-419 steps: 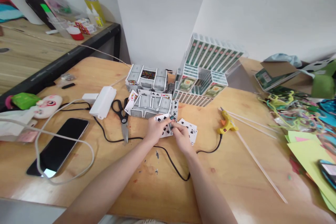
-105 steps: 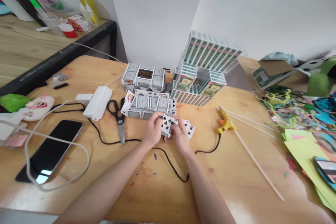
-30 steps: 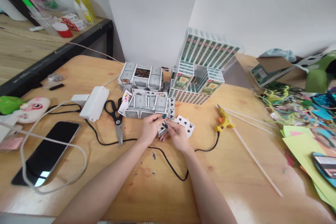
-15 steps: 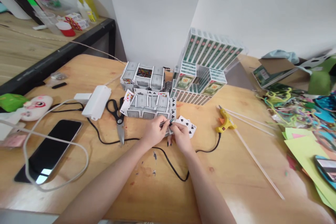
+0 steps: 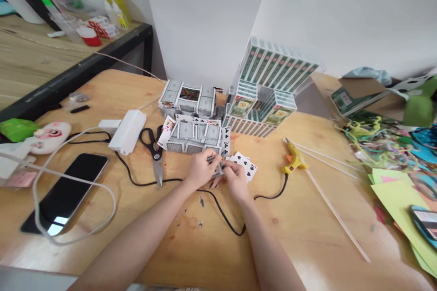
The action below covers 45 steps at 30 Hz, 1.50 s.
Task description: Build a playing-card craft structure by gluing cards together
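Between my hands is a small grey-backed playing card (image 5: 217, 171), partly hidden by the fingers. My left hand (image 5: 204, 166) grips its left side, and my right hand (image 5: 236, 178) pinches its right side. Just behind my hands sits a structure of playing cards (image 5: 196, 137), with a second card structure (image 5: 187, 98) farther back. Loose spade cards (image 5: 246, 163) lie flat beside my right hand. Black-handled scissors (image 5: 156, 157) rest to the left of my left hand. A yellow glue gun (image 5: 293, 158) lies to the right, its black cord running beneath my forearms.
Stacked green card boxes (image 5: 262, 95) rise at the back right. Clear glue sticks (image 5: 336, 213) lie on the wooden table (image 5: 307, 254). At left are a phone (image 5: 66, 193), a white adapter (image 5: 127, 132) and looping cables. Coloured craft scraps (image 5: 372, 141) and paper (image 5: 399, 204) cover the right side.
The card between my hands has turned slightly, and more of its grey back shows. My fingers have shifted a little around it. The whole view has shifted slightly.
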Tool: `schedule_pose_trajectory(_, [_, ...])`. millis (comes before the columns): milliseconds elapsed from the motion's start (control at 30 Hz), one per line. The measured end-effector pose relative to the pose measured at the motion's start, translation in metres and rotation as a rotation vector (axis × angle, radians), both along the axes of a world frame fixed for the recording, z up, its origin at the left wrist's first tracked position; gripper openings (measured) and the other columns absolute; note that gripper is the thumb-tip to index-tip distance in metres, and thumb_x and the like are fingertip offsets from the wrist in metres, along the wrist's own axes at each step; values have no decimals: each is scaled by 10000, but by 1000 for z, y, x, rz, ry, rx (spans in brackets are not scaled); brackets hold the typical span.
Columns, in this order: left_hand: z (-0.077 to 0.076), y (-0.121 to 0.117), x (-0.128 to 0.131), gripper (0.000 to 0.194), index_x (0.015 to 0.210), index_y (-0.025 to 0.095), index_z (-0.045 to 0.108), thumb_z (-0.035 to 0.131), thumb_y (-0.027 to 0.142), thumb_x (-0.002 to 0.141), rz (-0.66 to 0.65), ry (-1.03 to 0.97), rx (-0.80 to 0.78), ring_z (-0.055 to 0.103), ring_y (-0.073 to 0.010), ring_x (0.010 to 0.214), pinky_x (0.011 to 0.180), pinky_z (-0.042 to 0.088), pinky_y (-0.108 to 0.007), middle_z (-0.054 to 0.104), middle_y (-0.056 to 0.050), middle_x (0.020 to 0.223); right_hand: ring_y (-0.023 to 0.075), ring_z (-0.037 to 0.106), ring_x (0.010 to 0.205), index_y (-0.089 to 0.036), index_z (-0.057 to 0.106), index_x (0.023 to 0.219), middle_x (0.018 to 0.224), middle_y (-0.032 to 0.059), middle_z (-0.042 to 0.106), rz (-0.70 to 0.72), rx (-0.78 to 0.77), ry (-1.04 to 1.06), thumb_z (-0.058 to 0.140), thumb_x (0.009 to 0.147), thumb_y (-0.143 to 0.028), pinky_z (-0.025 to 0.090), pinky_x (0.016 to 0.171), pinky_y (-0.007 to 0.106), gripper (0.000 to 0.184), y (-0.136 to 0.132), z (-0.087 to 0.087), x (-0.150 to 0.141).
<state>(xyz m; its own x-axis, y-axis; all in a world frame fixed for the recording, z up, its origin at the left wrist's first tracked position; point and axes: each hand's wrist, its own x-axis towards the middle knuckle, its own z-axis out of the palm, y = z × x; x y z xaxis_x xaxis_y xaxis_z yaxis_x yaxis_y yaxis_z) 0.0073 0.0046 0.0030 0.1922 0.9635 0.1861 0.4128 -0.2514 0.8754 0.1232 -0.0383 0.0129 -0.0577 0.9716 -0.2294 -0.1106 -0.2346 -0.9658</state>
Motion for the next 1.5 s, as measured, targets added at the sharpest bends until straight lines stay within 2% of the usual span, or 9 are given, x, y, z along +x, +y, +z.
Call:
schedule_pose_trajectory(233, [-1, 3, -1, 281, 579, 162, 535, 505, 344, 792, 12, -87, -71, 454, -89, 503, 511, 345, -193, 505, 37, 517, 192, 622, 508, -187, 604, 796, 492, -11, 587, 68, 15, 54, 400, 670, -204, 448, 466, 276, 240, -1, 4, 1])
schedule_pose_trajectory(433, [-2, 2, -1, 244, 643, 160, 580, 510, 332, 801, 63, -65, -29, 480, -92, 511, 515, 358, -197, 545, 30, 553, 192, 629, 529, -177, 608, 856, 478, -7, 596, 54, 33, 89, 416, 692, -219, 465, 474, 271, 256, 0, 1, 0])
schedule_pose_trajectory(533, [-2, 0, 0, 233, 727, 162, 600, 481, 334, 830, 48, -38, 30, 520, -101, 558, 552, 385, -201, 596, 11, 623, 173, 608, 456, -170, 582, 864, 452, -21, 576, 3, 16, 88, 467, 748, -291, 442, 414, 245, 204, 3, -3, -1])
schedule_pose_trajectory(733, [-5, -1, -1, 211, 777, 174, 604, 452, 300, 850, -33, 34, 96, 575, -115, 650, 613, 422, -204, 644, -11, 713, 152, 577, 382, -175, 538, 792, 401, -45, 523, -21, 7, 14, 482, 800, -493, 387, 338, 213, 323, 6, -4, -1])
schedule_pose_trajectory(833, [-7, 0, -1, 199, 756, 177, 608, 482, 312, 830, -13, 44, 94, 578, -116, 654, 614, 421, -204, 654, -7, 717, 157, 596, 418, -184, 539, 807, 431, -36, 550, 13, 15, 13, 460, 814, -458, 401, 353, 220, 285, 5, -5, -1])
schedule_pose_trajectory(967, [-4, 2, -1, 239, 644, 169, 579, 499, 325, 806, 47, 50, 50, 520, -97, 562, 555, 383, -194, 598, 18, 601, 160, 614, 463, -196, 545, 907, 473, -36, 586, 47, 31, 26, 418, 796, -298, 434, 400, 234, 198, 3, -7, -2])
schedule_pose_trajectory(1200, [1, 4, 1, 284, 515, 164, 459, 506, 294, 763, 125, -111, -66, 405, -75, 497, 507, 331, -185, 423, 61, 486, 155, 626, 511, -183, 567, 907, 491, -39, 602, 113, 63, 57, 355, 696, -177, 450, 449, 238, 299, 3, -8, -4])
schedule_pose_trajectory(1367, [0, 5, 1, 251, 593, 159, 565, 511, 319, 779, 124, -151, -106, 473, -90, 540, 532, 359, -192, 536, 39, 549, 153, 624, 513, -184, 560, 984, 500, -40, 604, 53, 56, 70, 365, 696, -173, 452, 454, 241, 348, 4, -6, -5])
schedule_pose_trajectory(1500, [-3, 7, 0, 235, 727, 160, 616, 514, 359, 801, 107, -188, -116, 548, -114, 643, 605, 408, -202, 625, 6, 687, 141, 607, 481, -191, 563, 936, 506, -37, 598, -5, 67, 72, 444, 776, -256, 467, 475, 251, 210, 6, -2, -4])
